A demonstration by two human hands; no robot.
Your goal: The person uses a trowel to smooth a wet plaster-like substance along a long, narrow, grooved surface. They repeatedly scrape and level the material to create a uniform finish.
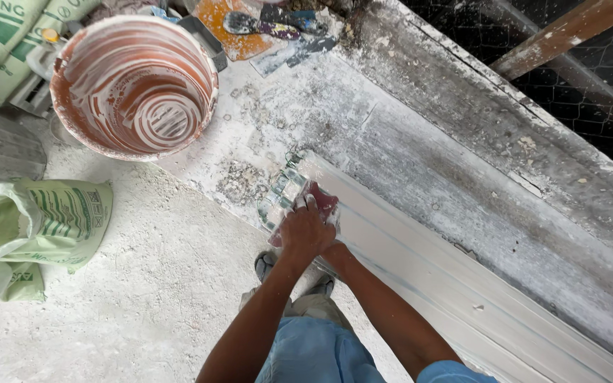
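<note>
At the bottom centre of the frame two bare forearms are seen reaching up from blue trousers, above grey shoes (265, 264) planted on the dusty floor (143, 298). The left hand (305, 230) is laid flat, fingers spread and pressed down, over a reddish pad or sponge (324, 201) at mid-frame; the pad is held against the near end of a long white-coated ledge (420, 262) that runs toward the lower right. The right hand (333, 250) is mostly hidden beneath the left wrist, so whether it is closed on anything cannot be told. Just to the left of the pad, small pale-green mosaic tiles (282, 195) are exposed through the white grout or plaster. To the left edge a green-and-white sack (51, 220) is slumped open. Higher, at the upper left, a large orange bucket (135, 85) streaked with white residue is set, and trowels (264, 27) are lying near the top centre. Along the upper right a raw concrete edge (505, 135) is bordered by wire mesh (590, 106). It is judged that the pad could slip off the narrow ledge under heavy pressure, and that grout could be dragged out of the tile joints if the wiping is too hard.
</note>
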